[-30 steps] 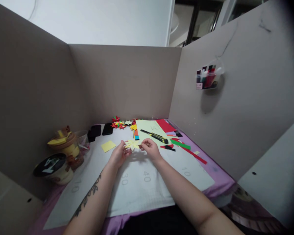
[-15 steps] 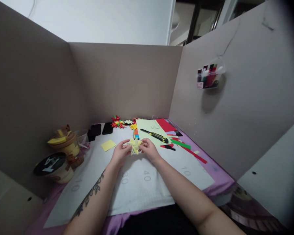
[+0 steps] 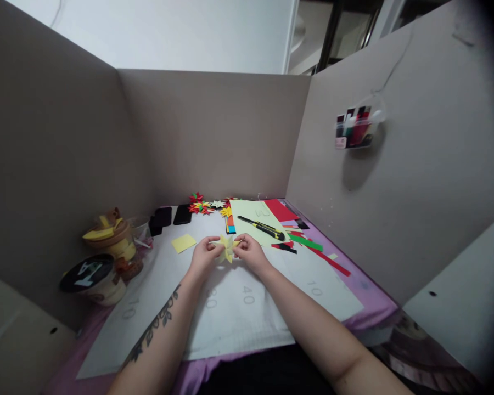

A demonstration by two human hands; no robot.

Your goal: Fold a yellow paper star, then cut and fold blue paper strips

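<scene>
A pale yellow folded paper star (image 3: 228,249) is held between my two hands, over the white sheet (image 3: 267,312) on the table. My left hand (image 3: 206,253) pinches its left points between thumb and fingers. On the other side, my right hand (image 3: 249,251) grips the right points in the same way. A yellow square of paper (image 3: 183,243) lies just left of my left hand. Beyond my right hand, a black and yellow utility knife (image 3: 263,228) rests on a pale green sheet (image 3: 247,211).
Several colourful paper stars (image 3: 200,206) sit at the back, beside two dark phone-like slabs (image 3: 183,214). Red, green and black paper strips (image 3: 308,242) lie at the right. Tubs (image 3: 94,277) stand at the left edge. Grey panels (image 3: 214,131) enclose the table.
The star has turned slightly between my fingers, so its points show at a different angle. Both hands keep their pinch. The whole view has shifted slightly.
</scene>
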